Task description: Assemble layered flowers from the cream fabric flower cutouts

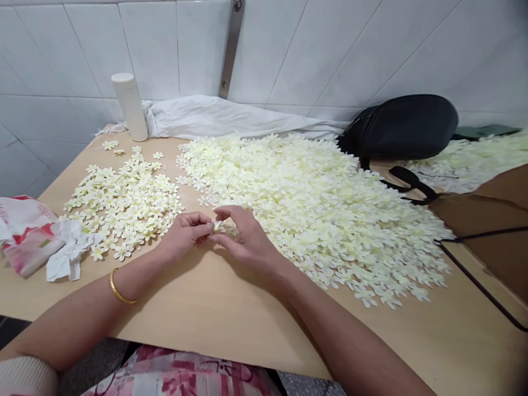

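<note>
My left hand [186, 232] and my right hand [243, 236] meet at the middle of the wooden table [214, 308], fingers pinched together on a small cream fabric flower [218, 226] between them. A gold bangle [119, 290] circles my left wrist. A big heap of cream flower petals [313, 203] spreads to the right of my hands. To the left lies a thinner, flatter patch of separate small flowers [124, 201].
A white cylindrical bottle [131, 107] stands at the back left by a white cloth [223, 118]. A black bag [402, 127] with its strap lies at the back right, a black cable [478, 280] beside it. A red-and-white plastic bag [27, 234] rests at the left edge.
</note>
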A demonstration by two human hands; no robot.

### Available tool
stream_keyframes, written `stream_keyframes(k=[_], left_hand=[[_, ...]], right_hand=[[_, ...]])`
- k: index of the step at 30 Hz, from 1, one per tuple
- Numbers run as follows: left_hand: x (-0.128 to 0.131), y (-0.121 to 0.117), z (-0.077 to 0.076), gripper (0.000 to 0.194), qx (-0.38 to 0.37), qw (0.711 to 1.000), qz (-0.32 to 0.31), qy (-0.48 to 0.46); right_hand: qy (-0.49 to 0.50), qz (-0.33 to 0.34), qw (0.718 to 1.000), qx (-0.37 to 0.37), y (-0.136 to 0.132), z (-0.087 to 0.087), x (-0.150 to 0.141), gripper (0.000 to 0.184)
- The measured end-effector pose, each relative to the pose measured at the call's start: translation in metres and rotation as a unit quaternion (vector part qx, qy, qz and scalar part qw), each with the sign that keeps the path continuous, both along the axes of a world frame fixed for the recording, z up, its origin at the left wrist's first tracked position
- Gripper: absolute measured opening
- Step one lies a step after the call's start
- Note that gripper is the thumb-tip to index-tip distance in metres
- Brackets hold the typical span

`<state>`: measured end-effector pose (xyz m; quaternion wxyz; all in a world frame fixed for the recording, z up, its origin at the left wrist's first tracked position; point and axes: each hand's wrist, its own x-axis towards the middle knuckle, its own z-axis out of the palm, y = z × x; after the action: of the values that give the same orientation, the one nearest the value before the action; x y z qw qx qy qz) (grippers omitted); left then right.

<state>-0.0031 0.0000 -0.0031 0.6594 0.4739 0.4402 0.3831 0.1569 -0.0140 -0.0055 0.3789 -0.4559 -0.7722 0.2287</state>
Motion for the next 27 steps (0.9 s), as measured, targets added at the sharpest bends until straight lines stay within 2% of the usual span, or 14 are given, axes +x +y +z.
stream_keyframes(k=[2,4,8,11,16,23,27], left_hand=[[0.000,0.000,0.002,0.019,0.011,1.000,0.016,0.003],[0.000,0.000,0.004,0.021,0.033,0.999,0.020,0.013],[-0.002,-0.001,0.006,0.030,0.074,0.996,0.006,0.038],[-0.003,-0.001,0.005,0.036,0.100,0.994,-0.006,0.051],[-0.002,-0.004,0.007,0.037,0.122,0.989,-0.011,0.079],[0.001,-0.006,0.006,0.042,0.102,0.992,-0.021,0.064],[0.003,-0.005,0.005,0.047,0.051,0.998,-0.014,0.041]], right_hand=[[0.074,0.014,0.994,-0.079,0.000,0.002,0.000,0.042],[0.130,0.021,0.982,-0.134,0.000,0.003,0.000,0.043],[0.183,0.021,0.967,-0.175,0.003,0.003,-0.002,0.032],[0.226,0.039,0.952,-0.202,0.004,0.002,-0.006,0.038],[0.329,0.055,0.899,-0.285,0.004,-0.001,-0.010,0.032],[0.379,0.048,0.862,-0.334,0.004,0.007,-0.012,0.037],[0.391,0.048,0.859,-0.326,0.007,0.006,-0.010,0.037]])
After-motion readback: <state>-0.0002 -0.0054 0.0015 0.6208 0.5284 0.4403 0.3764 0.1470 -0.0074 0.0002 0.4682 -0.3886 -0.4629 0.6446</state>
